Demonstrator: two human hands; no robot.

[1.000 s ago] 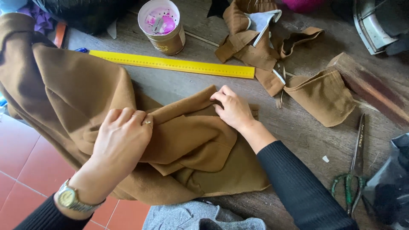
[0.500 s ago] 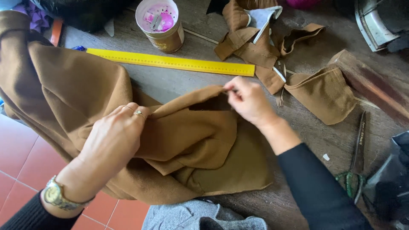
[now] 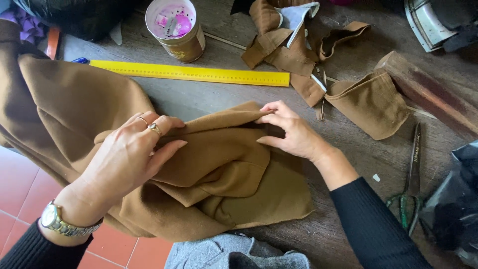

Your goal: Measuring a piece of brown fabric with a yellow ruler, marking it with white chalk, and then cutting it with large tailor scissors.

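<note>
Pinching the folded upper edge of the brown fabric (image 3: 214,169), the right hand (image 3: 294,134) has thumb and fingers closed on the cloth at the fold's right end. The left hand (image 3: 127,159), fingers loosely curled and pressing down, rests on the same fold at its left end; whether it grips the cloth cannot be told. The fold's long axis runs left to right between both hands, and the fabric spreads leftward over the wooden table (image 3: 348,149) edge. Beyond lie a yellow ruler (image 3: 189,73), parallel to the fold, a tin cup (image 3: 175,30), brown fabric scraps (image 3: 371,102), and scissors (image 3: 411,184) at right.
</note>
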